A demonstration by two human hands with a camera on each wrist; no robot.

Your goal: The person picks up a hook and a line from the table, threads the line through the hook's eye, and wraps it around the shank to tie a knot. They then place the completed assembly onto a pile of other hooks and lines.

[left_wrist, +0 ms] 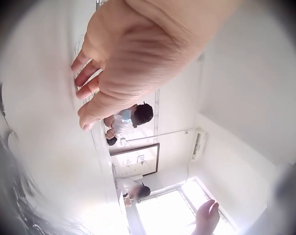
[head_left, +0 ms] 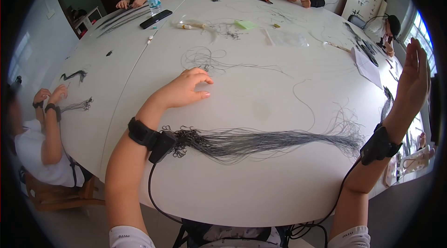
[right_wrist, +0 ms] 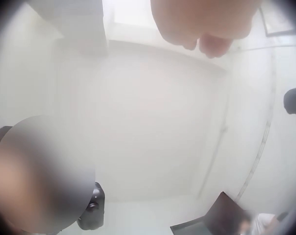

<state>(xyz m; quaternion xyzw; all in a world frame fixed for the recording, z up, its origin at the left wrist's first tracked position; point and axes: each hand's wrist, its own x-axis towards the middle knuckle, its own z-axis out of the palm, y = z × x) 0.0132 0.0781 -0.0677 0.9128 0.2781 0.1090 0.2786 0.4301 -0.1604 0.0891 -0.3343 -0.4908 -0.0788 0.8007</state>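
The bundle (head_left: 260,143) of dark strands lies on the near side of the desk (head_left: 260,192). The left hand (head_left: 185,89), near a loose coil (head_left: 209,65), has loosely bent fingers and holds nothing; the right hand (head_left: 412,78) is raised, fingers straight, also with nothing. I think one strand should be drawn slowly, to avoid a tangle.

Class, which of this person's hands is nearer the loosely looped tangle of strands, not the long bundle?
Left. The left hand is just at the near edge of the looped tangle; the right hand is raised, far off at the person's right side.
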